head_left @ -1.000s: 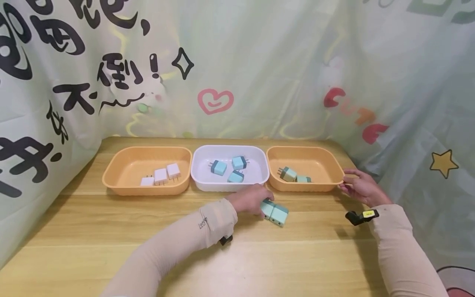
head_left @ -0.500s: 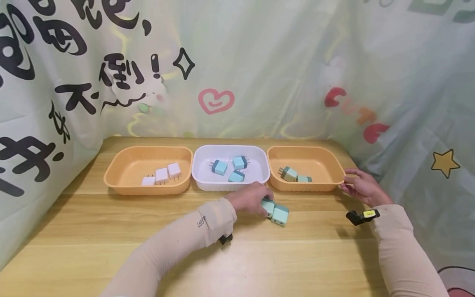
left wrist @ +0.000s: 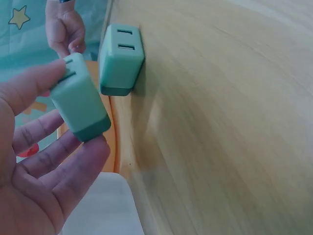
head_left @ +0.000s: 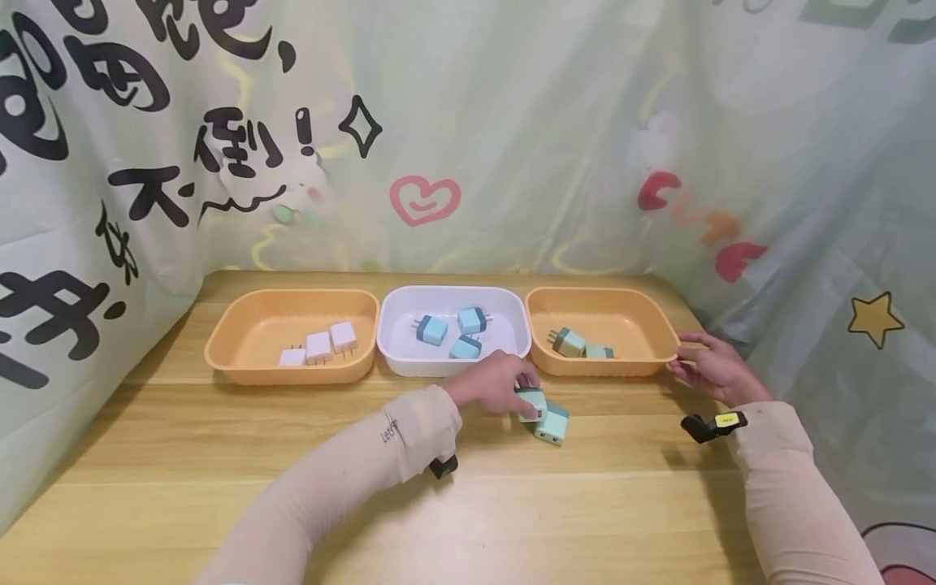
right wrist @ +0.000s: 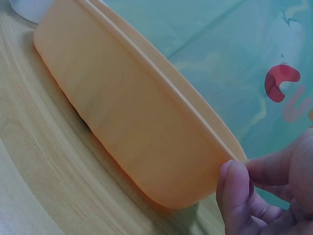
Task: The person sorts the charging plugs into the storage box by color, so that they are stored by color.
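Observation:
My left hand (head_left: 491, 384) pinches a green USB charger (left wrist: 80, 98) between thumb and fingers, in front of the white tray. Beside it a second green charger (head_left: 552, 424) stands on the table, its two USB ports showing in the left wrist view. At the far right my right hand (head_left: 715, 371) pinches the rim of the right orange tray (right wrist: 132, 112) between thumb and forefinger. Two green chargers (head_left: 569, 343) lie inside that tray, one partly hidden by its front wall.
The white tray (head_left: 455, 368) in the middle holds three blue chargers (head_left: 431, 330). At left, an orange tray (head_left: 292, 376) contains three white chargers (head_left: 318, 347). All three trays stand in a row on the wooden table (head_left: 512, 512), before a printed curtain (head_left: 526, 146).
My left hand has lifted its charger slightly off the table and tilted it, apart from the standing one. The right hand keeps its hold on the tray rim.

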Tool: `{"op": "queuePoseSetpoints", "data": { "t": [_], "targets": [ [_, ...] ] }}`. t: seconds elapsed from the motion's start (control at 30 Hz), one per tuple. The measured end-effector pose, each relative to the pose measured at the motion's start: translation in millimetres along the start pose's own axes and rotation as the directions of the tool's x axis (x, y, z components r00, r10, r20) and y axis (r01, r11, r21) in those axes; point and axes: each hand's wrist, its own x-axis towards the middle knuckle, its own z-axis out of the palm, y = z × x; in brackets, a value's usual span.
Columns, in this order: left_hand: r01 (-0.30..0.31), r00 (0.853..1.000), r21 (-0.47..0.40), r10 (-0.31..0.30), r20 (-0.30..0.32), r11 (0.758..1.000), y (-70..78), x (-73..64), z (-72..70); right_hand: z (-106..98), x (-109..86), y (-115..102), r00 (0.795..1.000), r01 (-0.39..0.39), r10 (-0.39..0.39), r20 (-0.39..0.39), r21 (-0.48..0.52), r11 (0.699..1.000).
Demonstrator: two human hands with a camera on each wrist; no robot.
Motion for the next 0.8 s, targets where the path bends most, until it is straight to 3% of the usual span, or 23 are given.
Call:
{"op": "queuePoseSetpoints", "data": {
  "t": [0.23, 0.43, 0.67, 0.8],
  "targets": [
    [0.019, 0.999, -0.195, -0.025, -0.028, 0.981, -3.6, -0.4, -4.1, 1.8, 1.3, -1.1, 1.000, 0.003, -0.004, 0.011, 0.011, 1.000],
    [0.086, 0.996, -0.427, -0.089, 0.013, 0.900, -2.2, -1.7, -6.7, 2.7, 1.5, -1.1, 1.000, 0.002, -0.002, 0.017, 0.010, 1.000],
    [0.101, 0.994, -0.523, -0.106, 0.021, 0.846, 1.9, 0.0, -11.1, 2.4, 0.3, -1.4, 1.000, 0.000, 0.000, 0.005, -0.004, 1.000],
    [0.112, 0.992, -0.585, -0.124, 0.020, 0.803, 3.6, 5.0, -12.2, 2.3, -0.6, -2.0, 1.000, 0.000, 0.000, 0.000, -0.012, 1.000]
  ]
}}
